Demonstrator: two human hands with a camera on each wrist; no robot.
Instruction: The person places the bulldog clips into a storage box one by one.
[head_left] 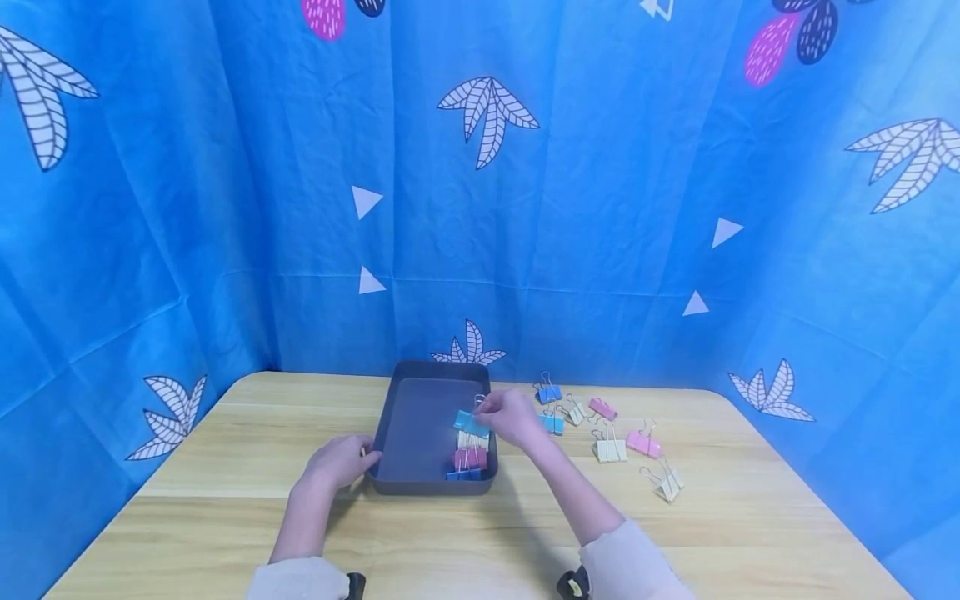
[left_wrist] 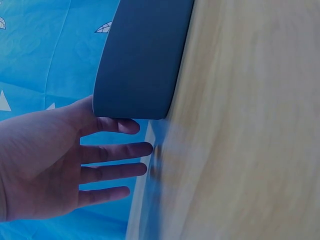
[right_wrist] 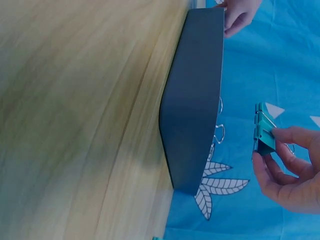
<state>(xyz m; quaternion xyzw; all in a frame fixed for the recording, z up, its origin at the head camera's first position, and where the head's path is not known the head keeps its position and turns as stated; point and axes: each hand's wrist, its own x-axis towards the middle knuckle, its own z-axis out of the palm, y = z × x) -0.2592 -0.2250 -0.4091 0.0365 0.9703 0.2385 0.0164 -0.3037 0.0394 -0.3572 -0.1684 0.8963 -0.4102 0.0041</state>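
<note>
A turquoise binder clip (head_left: 471, 423) (right_wrist: 263, 130) is pinched between the thumb and fingers of my right hand (head_left: 513, 417) (right_wrist: 295, 170), above the right side of a dark grey tray (head_left: 431, 488). Below it in the tray, cream binder clips (head_left: 472, 441), a pink binder clip (head_left: 470, 458) and a blue binder clip (head_left: 463, 475) form a column along the right wall. My left hand (head_left: 339, 461) (left_wrist: 45, 160) holds the tray's near left corner, thumb over the rim and index finger at the outer wall; its other fingers extend straight, apart from the tray.
Right of the tray, several loose binder clips lie on the wooden table (head_left: 570, 542): a blue clip (head_left: 549, 392), a turquoise clip (head_left: 553, 424), a cream clip (head_left: 611, 451), a pink clip (head_left: 643, 443) and others. Blue patterned cloth (head_left: 600, 208) hangs behind and beside the table.
</note>
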